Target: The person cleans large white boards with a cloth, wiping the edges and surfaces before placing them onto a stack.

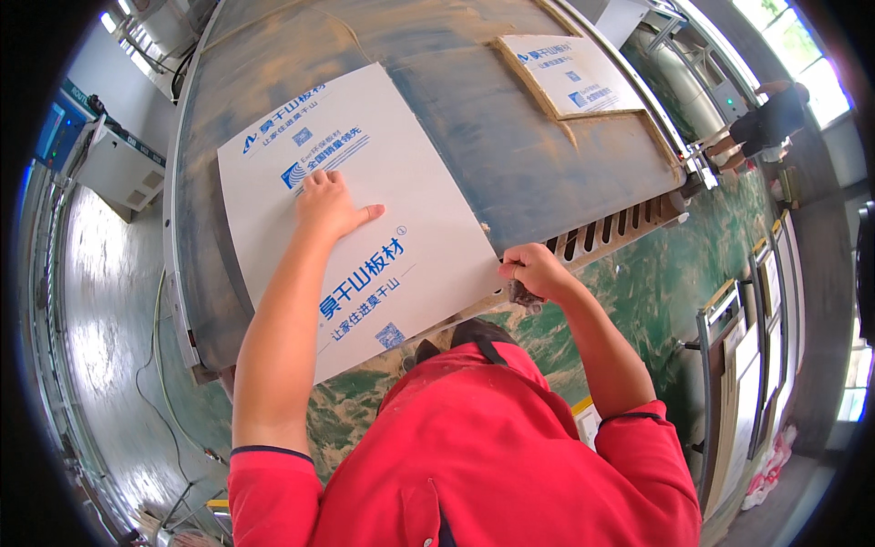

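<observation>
A large white panel [433,210] with blue print lies on the dusty grey-blue belt of a wide machine table [456,118], its near end hanging over the front edge. My left hand [334,208] rests on the panel's face, fingers slightly bent and thumb spread, holding nothing. At the panel's near right corner my right hand [538,271] is closed round a dark, dusty, crumpled-looking thing [524,296]. Most of that thing is covered by the fingers, so its kind is unclear.
Farther right on the belt lies a smaller printed board [583,82]. A slotted metal ledge [615,232] runs below the belt's front edge. Panels stand in a rack [736,392] at right. Another person [773,118] is beyond it. A grey cabinet [123,169] and floor cables [157,365] are at left.
</observation>
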{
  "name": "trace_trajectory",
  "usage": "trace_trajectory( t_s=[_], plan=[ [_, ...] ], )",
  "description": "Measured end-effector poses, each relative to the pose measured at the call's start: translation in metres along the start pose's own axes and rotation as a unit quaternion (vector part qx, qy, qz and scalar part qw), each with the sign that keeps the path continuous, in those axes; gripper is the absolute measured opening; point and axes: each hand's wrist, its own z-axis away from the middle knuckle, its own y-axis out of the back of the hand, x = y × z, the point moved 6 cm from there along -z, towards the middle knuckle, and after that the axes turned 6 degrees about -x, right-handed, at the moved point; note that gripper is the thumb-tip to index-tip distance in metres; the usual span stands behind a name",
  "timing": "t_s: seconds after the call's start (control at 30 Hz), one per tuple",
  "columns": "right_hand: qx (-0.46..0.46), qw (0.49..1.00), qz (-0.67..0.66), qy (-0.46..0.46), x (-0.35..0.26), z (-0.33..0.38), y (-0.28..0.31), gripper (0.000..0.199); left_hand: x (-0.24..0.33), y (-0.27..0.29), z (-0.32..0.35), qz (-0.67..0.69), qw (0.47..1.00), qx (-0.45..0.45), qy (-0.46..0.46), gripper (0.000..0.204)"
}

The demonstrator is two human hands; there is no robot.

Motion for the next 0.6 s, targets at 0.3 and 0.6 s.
trace_trajectory(
  t_s=[0.3, 0.6],
  plan=[
    [0.055, 0.994, -0.089, -0.012, 0.039, 0.028, 0.035, 0.027, 0.007, 0.002, -0.006, -0.033, 0.999, 0.006, 0.005, 0.104],
    [-0.038, 0.997, 0.055, 0.039, 0.017, 0.007, 0.006, 0.029, 0.005, 0.004, -0.004, -0.026, 1.000, -0.003, 0.013, 0.102]
  ],
)
